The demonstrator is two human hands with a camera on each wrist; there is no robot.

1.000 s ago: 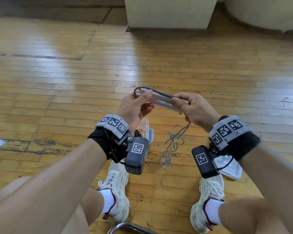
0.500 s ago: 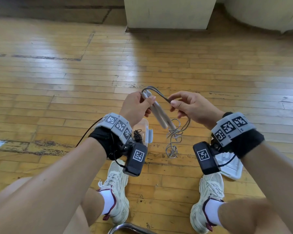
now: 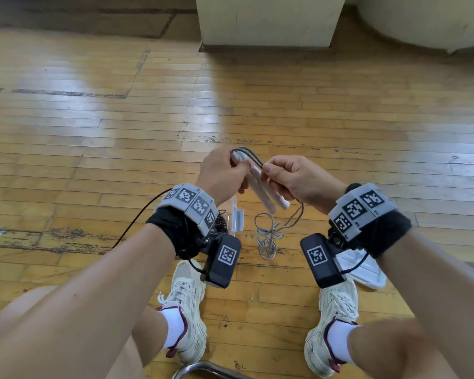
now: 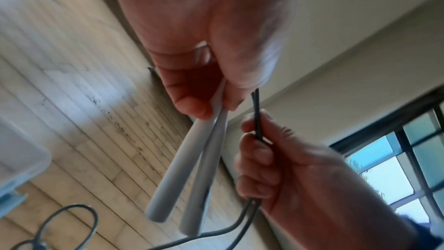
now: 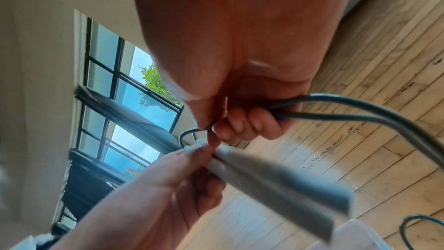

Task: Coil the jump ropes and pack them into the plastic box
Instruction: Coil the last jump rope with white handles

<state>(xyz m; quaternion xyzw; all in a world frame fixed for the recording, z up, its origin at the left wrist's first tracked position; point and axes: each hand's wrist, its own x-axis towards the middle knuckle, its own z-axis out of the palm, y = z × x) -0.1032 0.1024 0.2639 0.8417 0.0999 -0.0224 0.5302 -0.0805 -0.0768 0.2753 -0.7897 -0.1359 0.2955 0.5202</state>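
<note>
The left hand (image 4: 192, 48) has its thumb and fingers clamped on the top ends of the two white handles (image 4: 190, 168), which hang side by side, slanting down toward the person. Just beside the handles, the right hand (image 4: 283, 168) has its fingers curled tight around the doubled dark cord (image 4: 257, 117) where it leaves the handles. Below the handles, the rest of the cord trails down to a loose tangle (image 3: 267, 236) on the wooden floor (image 3: 93, 132). The clear plastic box (image 3: 237, 217) sits on the floor under the handles, mostly hidden by the left wrist, and a white lid (image 3: 363, 272) lies to the right of them.

Coiling seems barely begun. The likely trouble is the tangle: if the right hand draws cord up quickly, the loops could tighten into a knot. The handles could also splay or slip, since only their tips are held.

The head view shows the tangle, box and lid together. The left wrist view alone shows two strands passing through the right fist. The right wrist view is blurred on the handles, but it shows the cord (image 5: 360, 109) leaving the fist as two separate strands.
</note>
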